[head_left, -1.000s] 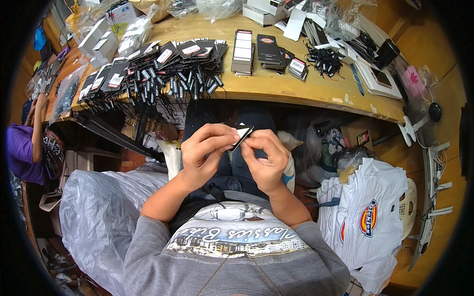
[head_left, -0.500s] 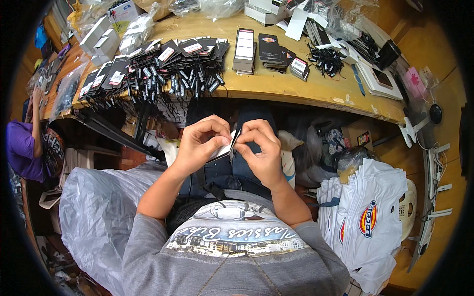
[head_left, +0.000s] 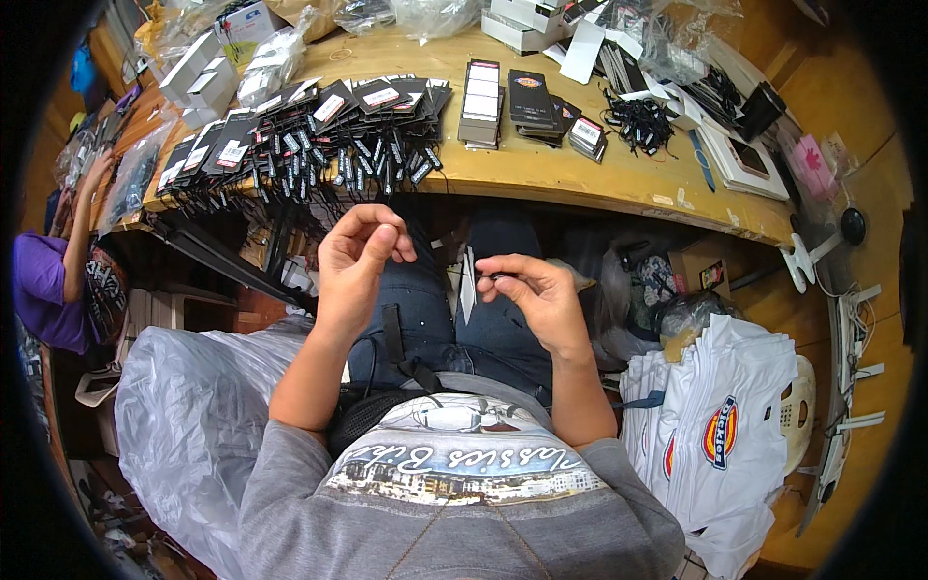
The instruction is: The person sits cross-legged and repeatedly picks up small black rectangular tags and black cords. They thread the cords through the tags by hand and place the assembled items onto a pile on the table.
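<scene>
Above my lap, my right hand (head_left: 532, 295) pinches the black cord of a hang tag with thumb and fingers. The hang tag (head_left: 467, 288) hangs beside these fingertips, seen nearly edge-on, with a white side showing. To its left, my left hand (head_left: 360, 256) is raised near the table's front edge, apart from the tag. Its fingers are curled in toward the thumb; whether something small sits between them is hidden. Ahead on the table lies a wide spread of black hang tags (head_left: 382, 94) with white labels, their black cords and small fasteners (head_left: 338, 164) dangling over the front edge.
Card stacks (head_left: 480, 106), black cards (head_left: 530, 101) and a tangle of black cords (head_left: 638, 121) lie on the wooden table (head_left: 570, 174). Folded white shirts (head_left: 715, 425) are piled at my right, a plastic-wrapped bundle (head_left: 193, 425) at my left. Another person (head_left: 53, 290) sits far left.
My hands were together at the tag. Now they are apart: the left has let go of it and moved up and left, while the right has shifted slightly right with the tag.
</scene>
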`<state>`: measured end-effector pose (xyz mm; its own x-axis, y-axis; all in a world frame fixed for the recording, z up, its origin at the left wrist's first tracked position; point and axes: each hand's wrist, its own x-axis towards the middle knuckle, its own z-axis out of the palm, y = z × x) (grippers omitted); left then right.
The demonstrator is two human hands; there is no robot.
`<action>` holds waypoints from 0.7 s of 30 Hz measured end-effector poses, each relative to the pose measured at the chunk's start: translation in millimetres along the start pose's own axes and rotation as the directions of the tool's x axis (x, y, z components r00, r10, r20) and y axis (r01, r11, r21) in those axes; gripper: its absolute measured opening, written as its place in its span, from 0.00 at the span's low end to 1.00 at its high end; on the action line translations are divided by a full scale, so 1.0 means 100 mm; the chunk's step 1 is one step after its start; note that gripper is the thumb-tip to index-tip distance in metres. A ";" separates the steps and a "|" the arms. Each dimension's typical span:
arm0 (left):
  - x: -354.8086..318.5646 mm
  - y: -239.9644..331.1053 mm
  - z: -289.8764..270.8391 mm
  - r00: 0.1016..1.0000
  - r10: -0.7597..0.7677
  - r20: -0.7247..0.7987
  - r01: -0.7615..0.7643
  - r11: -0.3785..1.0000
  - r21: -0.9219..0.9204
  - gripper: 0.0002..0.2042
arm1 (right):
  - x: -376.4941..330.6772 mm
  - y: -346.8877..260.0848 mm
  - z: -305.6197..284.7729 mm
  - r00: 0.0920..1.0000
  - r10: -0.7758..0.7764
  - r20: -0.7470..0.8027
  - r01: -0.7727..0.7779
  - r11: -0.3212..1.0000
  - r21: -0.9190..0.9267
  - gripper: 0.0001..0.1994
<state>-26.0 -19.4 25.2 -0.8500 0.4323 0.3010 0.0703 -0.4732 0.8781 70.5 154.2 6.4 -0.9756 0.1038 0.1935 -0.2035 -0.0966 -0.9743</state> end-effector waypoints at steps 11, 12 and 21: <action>-0.05 -0.10 0.28 0.967 -0.085 0.238 0.025 0.969 0.245 0.06 | -0.04 -0.12 0.04 0.980 -0.121 -0.155 0.128 0.991 0.038 0.07; -0.05 -0.06 0.32 0.969 -0.106 0.224 0.050 0.970 0.240 0.07 | -0.04 -0.13 0.06 0.976 -0.130 -0.173 0.136 0.990 0.027 0.07; -0.05 -0.05 0.34 0.980 -0.062 0.187 0.003 0.953 0.302 0.07 | -0.05 -0.14 0.11 0.948 -0.233 -0.217 0.194 0.963 -0.184 0.06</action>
<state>-3.9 6.9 32.4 -0.7403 0.5965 0.3099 0.2219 -0.2183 0.9503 77.0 144.2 20.9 -0.8595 0.3362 0.3851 -0.3705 0.1094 -0.9224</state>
